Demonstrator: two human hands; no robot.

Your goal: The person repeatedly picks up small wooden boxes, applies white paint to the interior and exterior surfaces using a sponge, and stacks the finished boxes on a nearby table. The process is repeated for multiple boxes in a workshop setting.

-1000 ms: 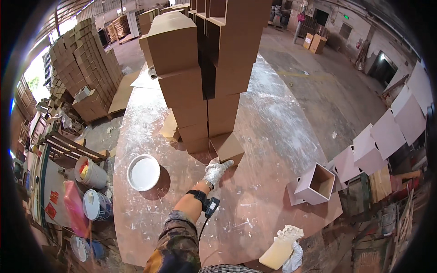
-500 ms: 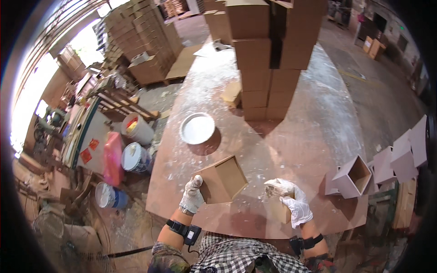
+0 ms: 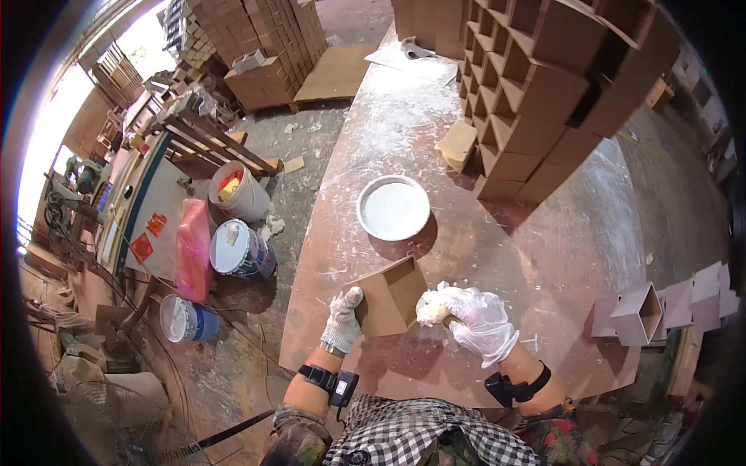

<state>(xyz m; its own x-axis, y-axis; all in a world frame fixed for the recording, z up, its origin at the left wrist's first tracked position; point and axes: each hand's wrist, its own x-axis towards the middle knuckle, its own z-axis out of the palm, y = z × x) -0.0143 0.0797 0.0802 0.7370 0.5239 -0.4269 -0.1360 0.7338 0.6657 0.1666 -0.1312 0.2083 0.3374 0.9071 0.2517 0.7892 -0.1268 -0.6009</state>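
Note:
My left hand (image 3: 342, 320), in a white knitted glove, grips the left side of an open-ended brown board box (image 3: 381, 301), held tilted above the table. In a thin whitish plastic glove, my right hand (image 3: 478, 322) is closed round a pale, sponge-like lump (image 3: 432, 306) smeared with white. The lump is right at the box's right-hand edge; whether they touch I cannot tell. Beyond the box, a round white bowl (image 3: 394, 208) of white paste stands on the table (image 3: 326, 248).
Tall stacked brown boxes (image 3: 536, 132) rise at the table's far right, with a yellowish block (image 3: 457, 145) beside them. Several pale open boxes (image 3: 639, 314) line the right edge. Paint buckets (image 3: 242, 250) and a pink plastic bag (image 3: 193, 252) stand on the floor at left.
My right hand has moved left and up, from over the table's right part to the box's edge. The view has shifted, so the bowl and stack appear farther right. My left hand still holds the box.

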